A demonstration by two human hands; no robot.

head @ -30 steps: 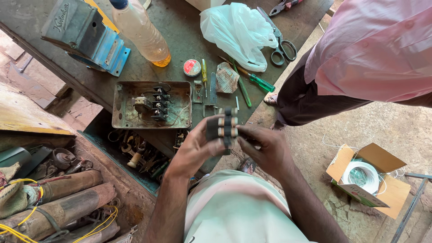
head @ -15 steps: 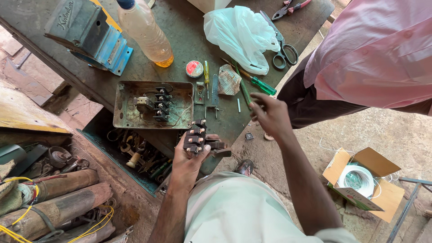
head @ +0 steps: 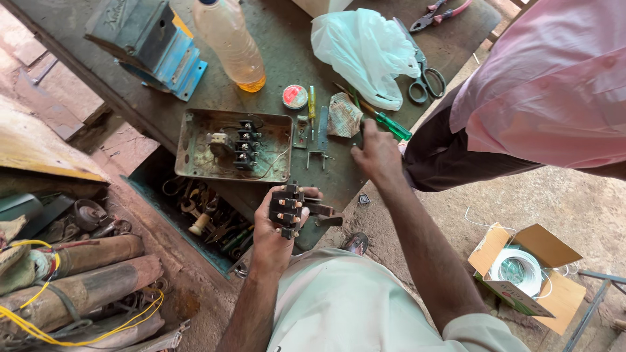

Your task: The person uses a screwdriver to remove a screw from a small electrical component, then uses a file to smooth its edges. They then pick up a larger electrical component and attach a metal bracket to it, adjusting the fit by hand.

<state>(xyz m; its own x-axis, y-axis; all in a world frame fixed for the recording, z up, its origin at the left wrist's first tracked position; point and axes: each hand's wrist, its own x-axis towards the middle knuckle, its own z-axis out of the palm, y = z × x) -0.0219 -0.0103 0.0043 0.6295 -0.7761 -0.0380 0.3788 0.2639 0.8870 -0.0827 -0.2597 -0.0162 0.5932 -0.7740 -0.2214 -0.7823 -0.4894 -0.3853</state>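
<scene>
On the worn green metal workbench (head: 287, 72), our right hand (head: 377, 155) closes on the green-handled screwdriver (head: 385, 121); our left hand (head: 277, 225), nearer us, clamps a black terminal block (head: 287, 207).

The metal table (head: 287, 72) has a dark green, worn top. Near its far left corner stands a blue metal box (head: 147, 36), and a plastic bottle (head: 228, 42) with yellow liquid stands just beside it. A rusty open tray (head: 195, 146) with a black terminal block (head: 244, 145) inside lies near the front edge. A small round tin (head: 295, 96), a white plastic bag (head: 362, 52), scissors (head: 425, 78), red pliers (head: 440, 12) and a green screwdriver (head: 390, 124) lie toward the right edge.
</scene>
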